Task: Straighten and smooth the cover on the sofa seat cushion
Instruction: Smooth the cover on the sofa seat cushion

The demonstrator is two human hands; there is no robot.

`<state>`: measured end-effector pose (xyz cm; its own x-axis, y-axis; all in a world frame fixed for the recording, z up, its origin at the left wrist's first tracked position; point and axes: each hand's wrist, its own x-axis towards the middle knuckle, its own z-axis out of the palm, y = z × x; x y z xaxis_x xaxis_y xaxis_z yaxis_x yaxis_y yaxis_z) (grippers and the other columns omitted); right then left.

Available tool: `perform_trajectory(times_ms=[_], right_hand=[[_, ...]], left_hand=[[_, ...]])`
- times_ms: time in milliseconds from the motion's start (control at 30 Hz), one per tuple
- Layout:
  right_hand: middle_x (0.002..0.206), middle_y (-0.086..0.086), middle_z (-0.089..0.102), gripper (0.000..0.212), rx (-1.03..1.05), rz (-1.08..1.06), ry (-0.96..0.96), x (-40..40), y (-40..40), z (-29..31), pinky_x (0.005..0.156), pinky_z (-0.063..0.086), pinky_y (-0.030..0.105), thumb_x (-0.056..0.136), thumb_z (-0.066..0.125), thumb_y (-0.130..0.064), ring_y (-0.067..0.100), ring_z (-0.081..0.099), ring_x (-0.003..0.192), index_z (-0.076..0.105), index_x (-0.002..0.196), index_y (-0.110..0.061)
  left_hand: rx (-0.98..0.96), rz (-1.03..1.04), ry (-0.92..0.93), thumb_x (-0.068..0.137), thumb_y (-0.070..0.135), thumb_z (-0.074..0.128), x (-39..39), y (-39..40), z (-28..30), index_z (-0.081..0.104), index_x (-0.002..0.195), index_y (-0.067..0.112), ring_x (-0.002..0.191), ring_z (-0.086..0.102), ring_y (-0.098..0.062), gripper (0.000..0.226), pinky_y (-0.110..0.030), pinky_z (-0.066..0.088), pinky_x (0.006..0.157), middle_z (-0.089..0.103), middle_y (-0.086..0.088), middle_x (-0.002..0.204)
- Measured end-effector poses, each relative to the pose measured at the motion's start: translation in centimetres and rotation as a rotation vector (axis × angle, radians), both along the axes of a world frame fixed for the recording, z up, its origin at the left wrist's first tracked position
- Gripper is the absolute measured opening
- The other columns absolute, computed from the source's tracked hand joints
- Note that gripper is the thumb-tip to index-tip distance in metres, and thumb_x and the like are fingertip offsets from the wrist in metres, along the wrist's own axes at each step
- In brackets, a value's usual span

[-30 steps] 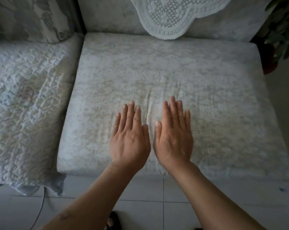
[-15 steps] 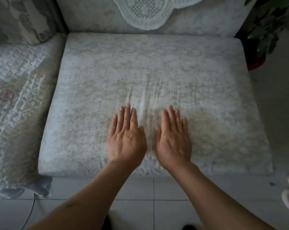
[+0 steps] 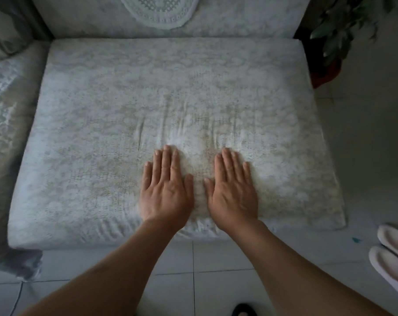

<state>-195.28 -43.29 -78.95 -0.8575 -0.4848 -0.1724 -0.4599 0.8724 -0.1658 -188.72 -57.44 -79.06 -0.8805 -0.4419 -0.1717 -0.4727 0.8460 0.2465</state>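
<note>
A pale lace-patterned cover lies over the sofa seat cushion (image 3: pixel 90 156), which fills the middle of the head view. Small lengthwise creases (image 3: pixel 184 124) run across the cover just beyond my fingertips. My left hand (image 3: pixel 165 190) presses flat, palm down, near the cushion's front edge, fingers together and holding nothing. My right hand (image 3: pixel 232 192) lies flat beside it, a narrow strip of cover between the two thumbs.
A lace doily (image 3: pixel 161 12) hangs over the backrest. A second quilted seat (image 3: pixel 4 115) adjoins on the left. A potted plant (image 3: pixel 337 35) stands at the right rear. Pale slippers (image 3: pixel 392 254) sit on the tiled floor (image 3: pixel 193 265) at right.
Both hands have slid back toward the cushion's front edge and parted slightly. The creases beyond the fingers show more. The view has shifted, showing the slippers.
</note>
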Motion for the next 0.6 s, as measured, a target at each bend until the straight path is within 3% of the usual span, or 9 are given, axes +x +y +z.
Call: perform_trajectory(times_ms=[133, 300, 433, 600], right_hand=[[0.175, 0.003, 0.008, 0.072, -0.091, 0.005, -0.081, -1.6, 1.0, 3.5, 0.131, 0.001, 0.041, 0.105, 0.001, -0.051, 0.016, -0.003, 0.161, 0.014, 0.166, -0.014], [0.172, 0.008, 0.018, 0.06, -0.241, -0.057, 0.204, -3.0, 3.8, 5.0, 0.131, 0.01, 0.044, 0.112, 0.019, -0.039, 0.021, 0.007, 0.161, 0.024, 0.164, -0.01], [0.175, 0.009, -0.003, 0.066, -0.026, -0.004, 0.114, -2.7, 6.3, 0.7, 0.131, 0.003, 0.048, 0.111, 0.014, -0.046, 0.022, -0.009, 0.161, 0.01, 0.166, -0.01], [0.175, 0.008, -0.004, 0.069, 0.018, -0.002, 0.071, -2.6, 6.9, -0.8, 0.13, 0.004, 0.049, 0.109, 0.011, -0.049, 0.022, -0.012, 0.161, 0.007, 0.166, -0.011]], left_hand=[[0.041, -0.008, 0.031, 0.105, 0.054, -0.001, -1.4, 1.5, 2.9, -0.008, 0.167, 0.016, 0.158, -0.024, -0.013, 0.073, -0.037, -0.01, 0.131, -0.017, -0.001, 0.174], [0.052, -0.036, 0.257, 0.111, 0.047, 0.01, -3.8, 4.9, 4.0, 0.005, 0.167, 0.013, 0.162, -0.012, -0.015, 0.066, -0.041, 0.001, 0.133, -0.004, -0.004, 0.176], [0.011, -0.061, 0.075, 0.109, 0.048, 0.004, -3.3, 6.4, 0.1, -0.008, 0.168, 0.017, 0.159, -0.025, -0.014, 0.068, -0.038, -0.01, 0.131, -0.02, -0.002, 0.175], [-0.04, -0.068, 0.016, 0.109, 0.049, 0.003, -3.2, 6.8, -0.9, -0.015, 0.166, 0.019, 0.157, -0.029, -0.014, 0.067, -0.041, -0.009, 0.131, -0.025, -0.001, 0.173]])
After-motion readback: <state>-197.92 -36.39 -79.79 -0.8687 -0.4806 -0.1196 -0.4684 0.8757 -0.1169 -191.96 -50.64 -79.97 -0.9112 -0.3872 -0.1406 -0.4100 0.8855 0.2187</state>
